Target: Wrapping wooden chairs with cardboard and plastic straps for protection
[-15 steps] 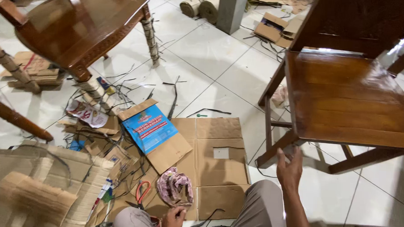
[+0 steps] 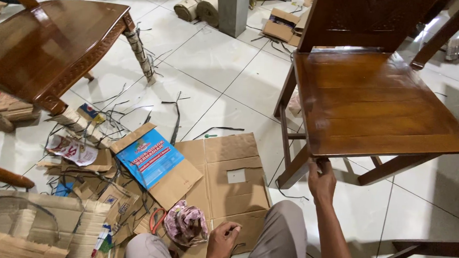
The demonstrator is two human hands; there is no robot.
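Note:
My right hand (image 2: pixel 322 180) reaches up and grips the front edge of the seat of a brown wooden chair (image 2: pixel 378 98) on the right. My left hand (image 2: pixel 222 241) rests low between my knees, fingers pinched on a thin dark strap or wire over the flattened brown cardboard (image 2: pixel 232 185) on the tiled floor. A crumpled patterned cloth (image 2: pixel 185 223) lies just left of that hand, beside red-handled scissors (image 2: pixel 156 219).
A polished wooden table (image 2: pixel 44 46) with a wrapped leg (image 2: pixel 139 50) stands at the left. An open box flap with a blue panel (image 2: pixel 152 162), cardboard scraps and black strap pieces litter the floor. Rolls and a grey pillar (image 2: pixel 232 12) stand at the back.
My right hand has risen from the floor side to the chair seat's front edge. The view has moved closer to the chair.

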